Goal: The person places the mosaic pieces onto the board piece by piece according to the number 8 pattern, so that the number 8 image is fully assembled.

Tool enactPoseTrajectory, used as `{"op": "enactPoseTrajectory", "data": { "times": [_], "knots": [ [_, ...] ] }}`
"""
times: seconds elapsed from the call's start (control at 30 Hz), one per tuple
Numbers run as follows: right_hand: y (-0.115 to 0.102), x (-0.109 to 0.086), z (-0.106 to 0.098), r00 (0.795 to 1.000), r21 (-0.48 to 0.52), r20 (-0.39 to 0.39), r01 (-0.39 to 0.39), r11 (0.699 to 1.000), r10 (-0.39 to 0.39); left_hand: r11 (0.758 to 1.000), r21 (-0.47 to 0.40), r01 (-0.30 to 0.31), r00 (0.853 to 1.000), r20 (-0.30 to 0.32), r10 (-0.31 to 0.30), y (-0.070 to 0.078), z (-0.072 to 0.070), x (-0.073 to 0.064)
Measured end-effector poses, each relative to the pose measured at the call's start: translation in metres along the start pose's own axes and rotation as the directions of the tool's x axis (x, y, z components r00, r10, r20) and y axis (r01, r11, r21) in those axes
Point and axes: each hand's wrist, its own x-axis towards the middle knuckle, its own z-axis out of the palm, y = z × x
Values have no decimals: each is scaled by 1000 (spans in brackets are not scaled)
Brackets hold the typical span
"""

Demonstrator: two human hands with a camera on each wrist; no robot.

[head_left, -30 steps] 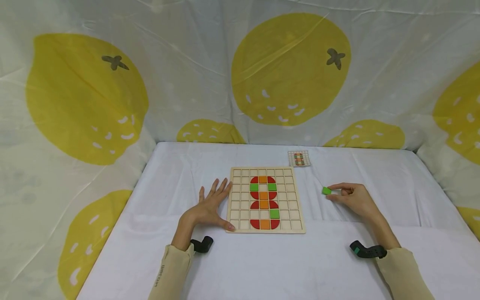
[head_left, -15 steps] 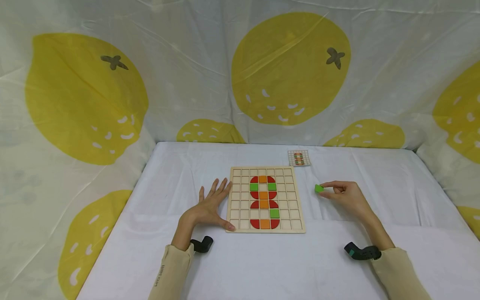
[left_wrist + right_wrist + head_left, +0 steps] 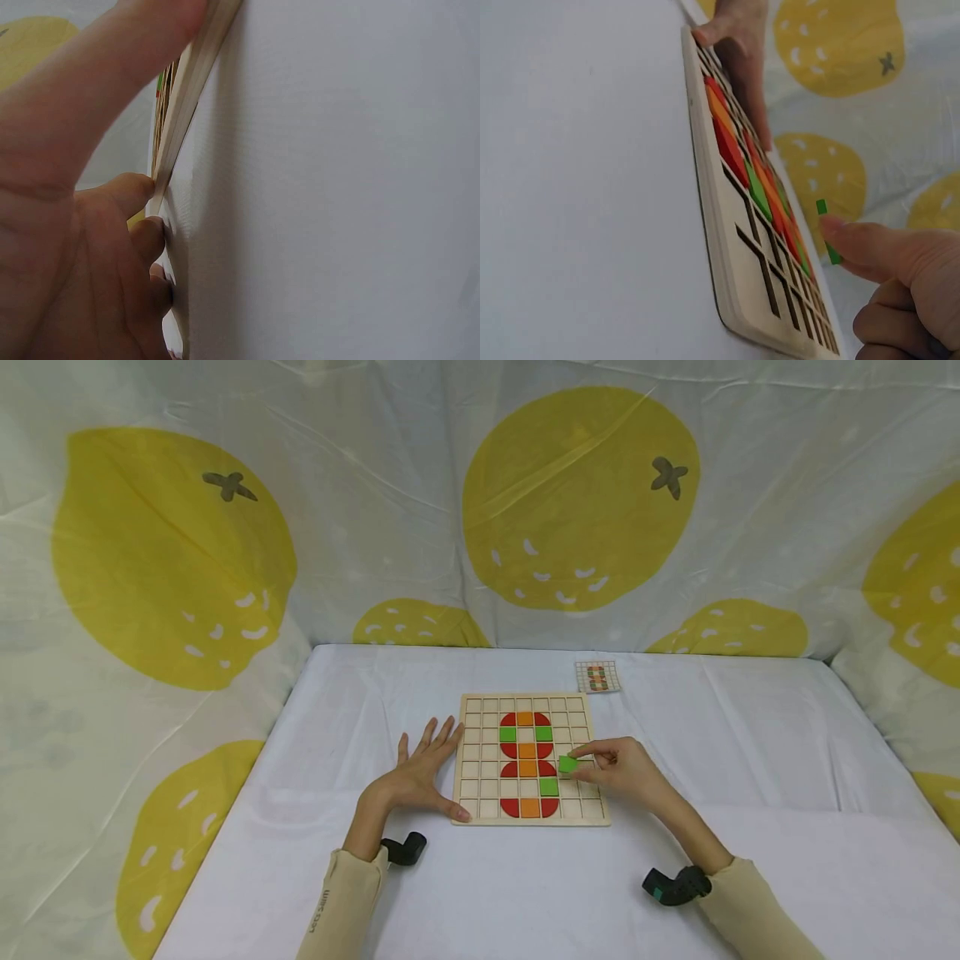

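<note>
A wooden grid board (image 3: 480,760) lies on the white cloth, with red rounded tiles, orange square tiles (image 3: 529,809) and green square tiles (image 3: 548,787) set in its middle columns. My left hand (image 3: 412,781) spreads along the board's left edge, thumb on the near corner and fingertips at the side. Between thumb and index finger my right hand (image 3: 626,768) pinches a green square tile (image 3: 567,765). That tile is over the board's right half, just right of the red and orange pieces; in the right wrist view it shows edge-on above the grid.
Behind the board's far right corner lies a small pattern card (image 3: 597,677) printed with a similar coloured figure on a grid. White cloth (image 3: 750,718) covers the table, and a lemon-print curtain (image 3: 405,527) rises at its back and sides.
My right hand has moved left with the green square tile, from the cloth at the right to over the board. The left hand has kept its place at the board's edge.
</note>
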Motion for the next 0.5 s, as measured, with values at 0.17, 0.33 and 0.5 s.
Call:
{"op": "enactPoseTrajectory", "data": {
  "times": [0.17,0.33,0.5],
  "knots": [
    [-10,1,19,999,18,41,23,1000,-24,1000,1,2,1000,3,-2,-1,0,1],
    [-18,1,32,996,40,71,50,998,-52,1000,2,-1,1000,3,1,-2,1,1],
    [-25,4,43,994,52,98,38,998,-43,1000,4,-3,1000,4,3,-1,0,1]
  ]
}}
